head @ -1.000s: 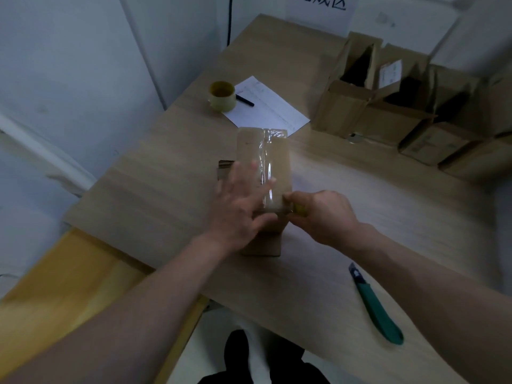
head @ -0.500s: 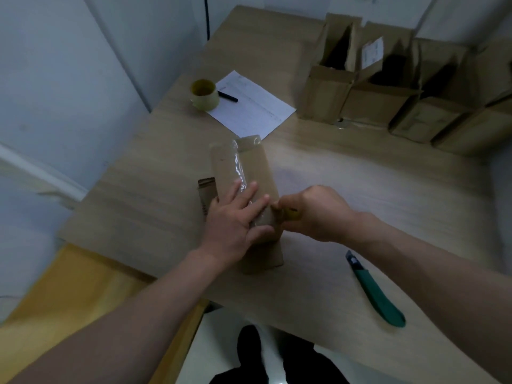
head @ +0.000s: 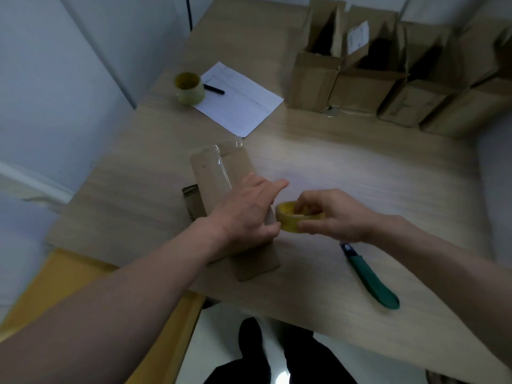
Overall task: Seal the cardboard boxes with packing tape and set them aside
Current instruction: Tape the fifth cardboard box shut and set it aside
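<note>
Four open cardboard boxes (head: pixel 318 76) stand in a row along the far right of your surface (head: pixel 346 173), flaps up; the interiors are dark, so contents can't be told. One flap carries a white label (head: pixel 358 37), print too small to read. A white sheet of paper (head: pixel 238 99) lies at the far left with ruled lines, its text not legible; a black pen (head: pixel 214 89) rests on its left edge, and a spare tape roll (head: pixel 189 87) stands just beside it, touching the pen end. The box you're sealing (head: pixel 221 184) lies flat near the front left of the surface, long side running away from you, with a clear tape strip (head: pixel 223 167) along its top seam and puckered over the far end. Another piece of cardboard (head: pixel 191 200) pokes out from under its left side. Your left hand (head: pixel 246 214) rests flat on the near half of the box, fingers (head: pixel 273 185) straight and pointing right, gripping nothing. Your right hand (head: pixel 332 214) grips the yellow tape roll (head: pixel 293 217) just off the box's right edge, thumb on the outside, fingers curled into the core; the roll touches your left thumb. A green utility knife (head: pixel 371 281) lies on the surface near your right wrist, apart from both hands.
</note>
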Available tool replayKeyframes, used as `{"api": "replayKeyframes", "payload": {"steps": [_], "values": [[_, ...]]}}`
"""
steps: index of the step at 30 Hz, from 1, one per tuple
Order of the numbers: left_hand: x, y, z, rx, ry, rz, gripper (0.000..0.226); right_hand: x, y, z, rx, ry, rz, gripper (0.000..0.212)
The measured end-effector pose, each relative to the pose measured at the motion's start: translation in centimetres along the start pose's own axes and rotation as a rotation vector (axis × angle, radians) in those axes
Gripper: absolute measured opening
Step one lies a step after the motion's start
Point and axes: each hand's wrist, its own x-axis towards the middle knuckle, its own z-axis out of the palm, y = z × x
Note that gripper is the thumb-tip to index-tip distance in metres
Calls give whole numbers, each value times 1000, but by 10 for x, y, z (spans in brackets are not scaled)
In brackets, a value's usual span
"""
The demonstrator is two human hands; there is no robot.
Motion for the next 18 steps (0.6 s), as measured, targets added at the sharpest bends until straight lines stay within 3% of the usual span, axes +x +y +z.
{"api": "replayKeyframes", "payload": {"steps": [4, 6, 11, 15, 18], "values": [[17, 6, -1, -45, -9, -4, 80, 10, 0, -9, -608, 166, -39, 28], [22, 7, -3, -73, -45, -51, 71, 15, -5, -13, -674, 257, -105, 26], [42, 17, -11, -84, -161, -194, 35, 13, -4, -13, -548, 319, -217, 29], [50, 22, -12, -109, -205, -265, 20, 5, 18, 6, -337, 614, -309, 35], [47, 18, -8, -233, -144, -346, 21, -29, 41, 38, -65, 963, 2, 37]]}}
